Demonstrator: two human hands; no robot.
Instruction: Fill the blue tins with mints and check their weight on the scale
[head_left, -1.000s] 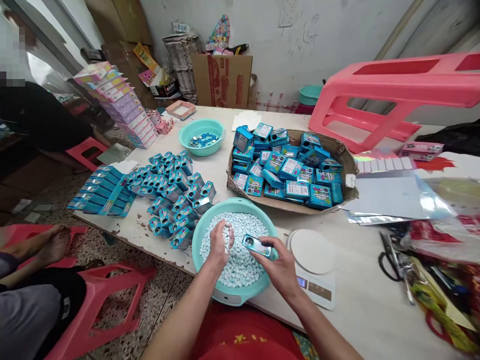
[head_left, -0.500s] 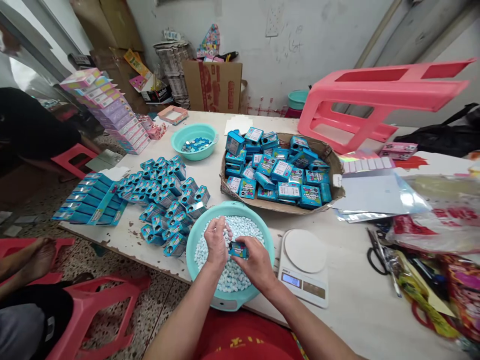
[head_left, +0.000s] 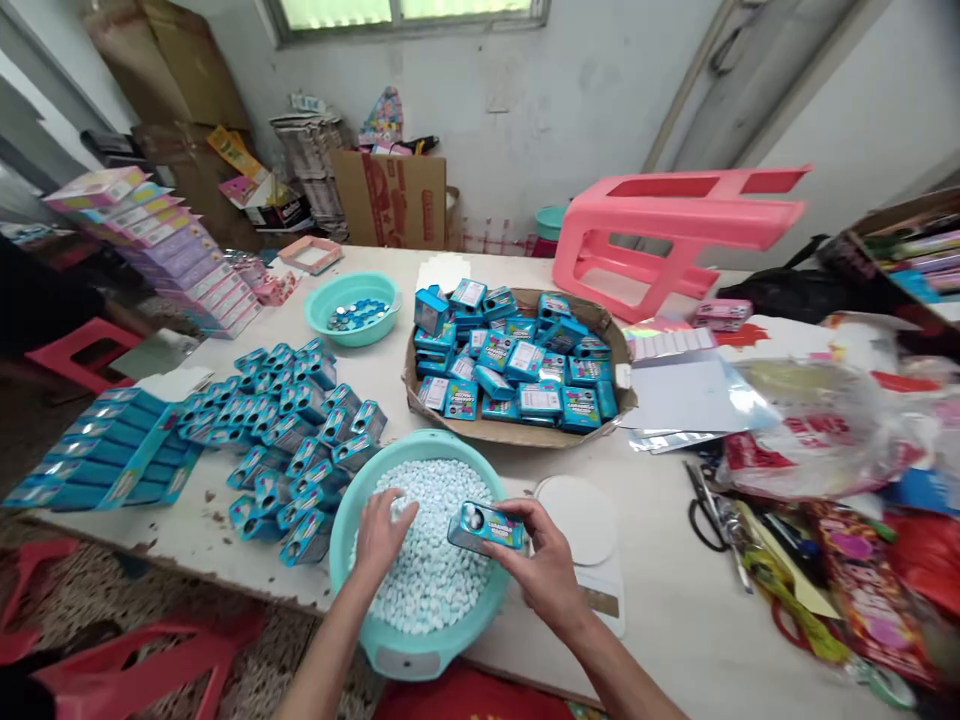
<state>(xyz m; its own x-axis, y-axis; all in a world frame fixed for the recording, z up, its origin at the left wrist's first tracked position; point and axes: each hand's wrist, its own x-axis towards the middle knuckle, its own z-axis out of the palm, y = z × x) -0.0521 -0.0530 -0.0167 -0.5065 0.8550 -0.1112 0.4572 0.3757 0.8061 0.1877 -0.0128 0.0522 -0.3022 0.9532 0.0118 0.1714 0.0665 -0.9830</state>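
Observation:
My right hand [head_left: 544, 560] grips a small blue candy box [head_left: 487, 528] between thumb and fingers, above the right side of a turquoise basin [head_left: 420, 655]. White candy shows at the round hole in the box's end. Pale blue and white candies [head_left: 435, 570] fill much of the basin. Over their left part is my left hand [head_left: 382, 535], thumb and fingers apart, with nothing visible in it. A white kitchen scale [head_left: 577, 520] stands right of the basin, its display hidden behind my right hand and wrist.
Several blue boxes [head_left: 292, 430] with holes stand left of the basin. A cardboard tray [head_left: 510, 432] full of similar boxes lies behind it. Further back are a smaller turquoise bowl [head_left: 352, 285] and a pink stool [head_left: 667, 215] on its side. Scissors [head_left: 709, 510] lie right.
My left hand has come away from the box and moved left over the candies, its fingers spreading. My right hand has brought the box nearer the scale. The whole view has shifted.

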